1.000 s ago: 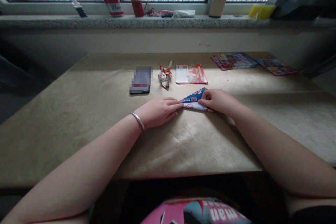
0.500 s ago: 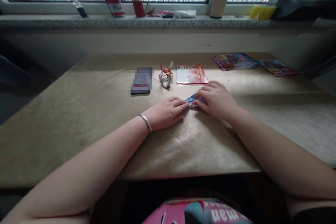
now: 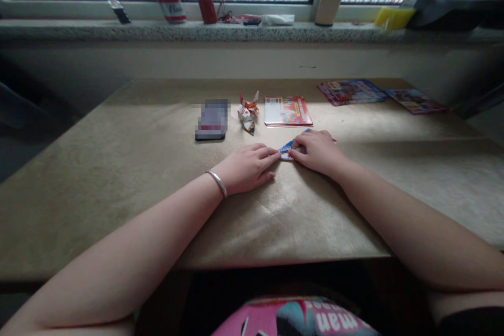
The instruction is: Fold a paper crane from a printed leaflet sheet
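A small folded piece of blue and white printed paper (image 3: 286, 150) lies on the table between my hands. My left hand (image 3: 250, 167), with a silver bangle at the wrist, rests with fingers stretched out, their tips touching the paper's left corner; its thumb is apart from the paper. Over the paper's right part, my right hand (image 3: 319, 151) is bent, with thumb and fingers pressed onto it. That hand hides much of the paper; a blue tip shows above the knuckles and a bit of red beyond them.
Behind my hands are a folded paper figure (image 3: 248, 112), a stack of red and white leaflets (image 3: 288, 111) and a dark phone-like slab (image 3: 212, 119), partly pixelated. More colourful printed sheets (image 3: 352, 92) lie far right. A red can (image 3: 168, 0) stands on the windowsill (image 3: 252, 33).
My right hand has shifted slightly left and lower along the paper, uncovering its upper blue tip. My left hand has stayed almost in place.
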Tool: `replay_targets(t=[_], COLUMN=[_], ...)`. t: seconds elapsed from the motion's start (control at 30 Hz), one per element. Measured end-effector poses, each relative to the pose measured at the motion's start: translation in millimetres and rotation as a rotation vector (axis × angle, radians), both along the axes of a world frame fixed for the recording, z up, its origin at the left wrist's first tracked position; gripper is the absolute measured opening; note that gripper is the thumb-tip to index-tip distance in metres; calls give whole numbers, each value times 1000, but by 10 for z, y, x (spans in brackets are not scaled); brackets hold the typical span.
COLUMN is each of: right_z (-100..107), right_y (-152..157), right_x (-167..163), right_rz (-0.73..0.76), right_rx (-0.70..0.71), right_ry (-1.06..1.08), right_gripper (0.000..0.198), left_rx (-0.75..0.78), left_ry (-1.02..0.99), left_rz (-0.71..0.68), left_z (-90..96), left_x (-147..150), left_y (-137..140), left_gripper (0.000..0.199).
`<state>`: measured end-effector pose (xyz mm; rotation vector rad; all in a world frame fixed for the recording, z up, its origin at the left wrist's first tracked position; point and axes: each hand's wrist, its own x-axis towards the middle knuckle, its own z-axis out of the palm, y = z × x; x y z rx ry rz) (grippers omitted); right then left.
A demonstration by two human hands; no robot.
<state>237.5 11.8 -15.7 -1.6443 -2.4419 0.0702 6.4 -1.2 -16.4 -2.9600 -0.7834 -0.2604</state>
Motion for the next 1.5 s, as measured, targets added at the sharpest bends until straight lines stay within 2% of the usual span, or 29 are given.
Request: replay_targets(t=[0.47, 1.5], right_z=[-26, 10], right_y=[67, 38], right_x=[12, -28], right_rz=[-19, -17], right_rx=[-70, -33], right_ry=[40, -83], right_gripper=[26, 29], left_rx=[31, 27], left_ry=[20, -22], left_rz=[10, -10], left_z=[1, 39], left_x=[25, 1], left_y=[1, 21], left_gripper=[44, 36])
